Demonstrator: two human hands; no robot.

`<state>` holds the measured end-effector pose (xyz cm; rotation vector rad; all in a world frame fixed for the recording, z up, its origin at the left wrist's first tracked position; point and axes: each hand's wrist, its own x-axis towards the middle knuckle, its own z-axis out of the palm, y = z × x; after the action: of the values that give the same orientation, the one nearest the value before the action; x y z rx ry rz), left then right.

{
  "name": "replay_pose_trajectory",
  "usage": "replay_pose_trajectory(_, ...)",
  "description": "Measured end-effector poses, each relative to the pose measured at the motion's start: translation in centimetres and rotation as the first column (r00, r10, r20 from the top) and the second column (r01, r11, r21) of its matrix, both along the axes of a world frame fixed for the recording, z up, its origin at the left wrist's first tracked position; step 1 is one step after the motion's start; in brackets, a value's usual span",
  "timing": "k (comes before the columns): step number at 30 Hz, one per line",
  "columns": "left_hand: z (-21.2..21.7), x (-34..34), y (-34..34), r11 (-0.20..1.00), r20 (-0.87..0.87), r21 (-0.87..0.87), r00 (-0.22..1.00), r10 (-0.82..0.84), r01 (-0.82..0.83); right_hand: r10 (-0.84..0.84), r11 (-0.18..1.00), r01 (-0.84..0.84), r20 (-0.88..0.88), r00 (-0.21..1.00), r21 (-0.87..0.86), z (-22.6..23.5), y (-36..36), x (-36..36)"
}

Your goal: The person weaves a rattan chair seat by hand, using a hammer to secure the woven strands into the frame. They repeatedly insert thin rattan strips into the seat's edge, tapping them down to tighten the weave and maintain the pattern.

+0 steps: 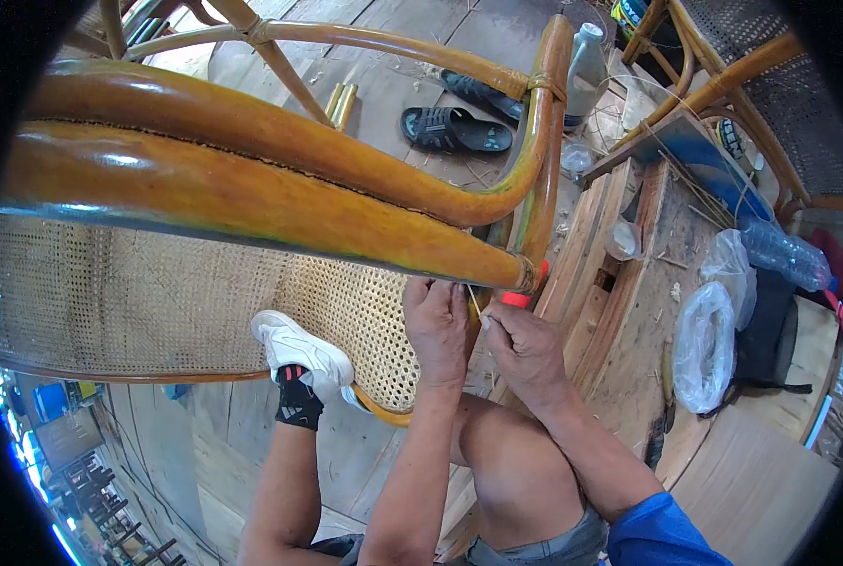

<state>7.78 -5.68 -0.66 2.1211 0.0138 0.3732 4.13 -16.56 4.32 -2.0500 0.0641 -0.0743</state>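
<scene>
My right hand is closed in a pinch on a thin pale cane strip, which runs up to the underside of a thick glossy rattan pole. Close beside it, my left hand has its fingers curled together against the pole's lower edge; whatever they hold is hidden. A red object, partly covered, shows just above my right hand near the pole's bound end. Behind my left hand spreads the woven cane panel of the rattan furniture, with my white shoe resting on it.
Wooden beams lie to the right of the frame. Beyond them are clear plastic bags and a plastic bottle. Black sandals and a whitish jug stand at the back. Another rattan piece is at the far right.
</scene>
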Motion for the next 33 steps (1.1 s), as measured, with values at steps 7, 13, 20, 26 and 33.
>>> replay_pose_trajectory(7, 0.0, 0.3, -0.1, 0.997, 0.042, 0.075, 0.999, 0.006, -0.009, 0.035, 0.999, -0.035, -0.020, 0.999, -0.018, -0.1, 0.0, 0.1)
replay_pose_trajectory(13, 0.0, 0.2, -0.6, 0.999, -0.020, -0.004, 0.999, 0.046, -0.046, 0.022, 1.000, -0.023, -0.062, 0.998, -0.016, -0.1, 0.1, 0.1)
replay_pose_trajectory(20, 0.8, 0.4, -1.2, 0.993, -0.006, 0.092, 0.997, 0.075, -0.074, -0.057, 0.998, 0.057, 0.003, 0.998, 0.014, -0.5, -0.1, -0.1)
replay_pose_trajectory(26, 0.9, 0.2, -1.3, 0.991, -0.031, 0.106, 0.996, 0.081, -0.077, -0.066, 0.997, 0.067, -0.021, 0.998, 0.034, -0.2, -0.1, -0.1)
replay_pose_trajectory(33, 1.6, -0.2, -1.8, 0.989, -0.077, 0.063, 0.987, 0.140, -0.136, -0.015, 1.000, 0.016, -0.048, 0.999, 0.007, -0.5, -0.5, -0.3)
